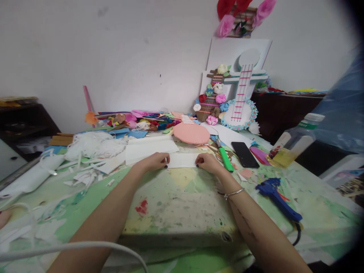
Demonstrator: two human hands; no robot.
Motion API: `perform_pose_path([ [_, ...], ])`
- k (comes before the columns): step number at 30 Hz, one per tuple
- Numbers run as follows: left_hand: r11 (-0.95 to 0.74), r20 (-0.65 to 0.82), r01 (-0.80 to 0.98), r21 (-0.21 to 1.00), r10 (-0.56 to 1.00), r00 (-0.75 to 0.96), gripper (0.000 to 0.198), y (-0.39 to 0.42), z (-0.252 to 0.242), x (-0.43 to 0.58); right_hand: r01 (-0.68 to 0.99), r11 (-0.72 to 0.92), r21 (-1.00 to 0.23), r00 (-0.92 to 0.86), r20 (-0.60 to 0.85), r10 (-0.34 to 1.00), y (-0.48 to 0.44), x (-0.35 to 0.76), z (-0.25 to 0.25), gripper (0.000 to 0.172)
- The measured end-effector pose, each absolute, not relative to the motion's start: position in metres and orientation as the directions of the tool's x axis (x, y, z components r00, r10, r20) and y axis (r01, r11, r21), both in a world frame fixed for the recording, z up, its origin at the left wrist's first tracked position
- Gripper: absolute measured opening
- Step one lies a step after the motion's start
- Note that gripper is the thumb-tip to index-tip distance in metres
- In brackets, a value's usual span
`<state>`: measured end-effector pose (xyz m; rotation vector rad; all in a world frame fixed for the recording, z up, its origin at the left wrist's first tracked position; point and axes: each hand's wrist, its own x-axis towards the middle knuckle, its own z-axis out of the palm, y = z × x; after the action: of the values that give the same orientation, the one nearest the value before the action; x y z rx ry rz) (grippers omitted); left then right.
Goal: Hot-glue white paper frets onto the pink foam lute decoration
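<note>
A white paper strip [182,160] lies across the paint-stained table, stretched between my two hands. My left hand [158,160] pinches its left end, thumb and fingers together. At the right end my right hand [206,162] has its fingers closed on the strip in the same way. Just behind the left hand is a larger white sheet [150,147]. A pink round paper piece [191,132] with a short striped neck lies beyond the strip. The green-handled cutter [226,158] rests to the right of my right hand.
On the right are a black phone [245,154], a blue glue gun [279,200] and a bottle of yellow liquid [295,142]. Shredded white paper [95,146] and scraps cover the left. Decorated paper instruments [240,110] lean on the wall. A white cable [76,245] crosses the lower left.
</note>
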<state>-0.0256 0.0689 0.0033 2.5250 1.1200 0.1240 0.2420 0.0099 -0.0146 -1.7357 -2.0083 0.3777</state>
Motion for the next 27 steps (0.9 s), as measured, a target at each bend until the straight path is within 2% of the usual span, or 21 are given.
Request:
perform_pose_path([
  [9,-0.535,-0.144,0.768,0.352,0.78,0.609,0.02,0.075,0.01,-0.037,0.854,0.172,-0.491,-0.106,0.16,0.981,0.008,0.241,-0.011,0.023],
  [14,-0.517,-0.118,0.797,0.313,0.811,0.573,0.016,0.074,0.01,-0.037,0.866,0.172,-0.47,-0.102,0.172,0.98,0.009,0.241,-0.012,0.021],
  [17,-0.566,-0.08,0.767,0.304,0.787,0.612,0.016,0.07,0.013,-0.031,0.871,0.198,-0.45,-0.122,0.192,0.974,0.009,0.241,-0.013,0.025],
  [20,-0.644,-0.055,0.695,0.321,0.72,0.692,0.032,0.064,0.015,-0.024,0.87,0.265,-0.415,-0.18,0.232,0.956,0.009,0.238,-0.012,0.032],
  [24,-0.75,-0.023,0.523,0.405,0.564,0.826,0.061,0.055,0.013,-0.016,0.83,0.416,-0.37,-0.336,0.263,0.904,0.007,0.233,-0.012,0.046],
  [27,-0.803,-0.021,0.443,0.4,0.475,0.88,0.075,0.054,0.009,-0.014,0.796,0.492,-0.352,-0.422,0.259,0.869,0.006,0.231,-0.014,0.052],
])
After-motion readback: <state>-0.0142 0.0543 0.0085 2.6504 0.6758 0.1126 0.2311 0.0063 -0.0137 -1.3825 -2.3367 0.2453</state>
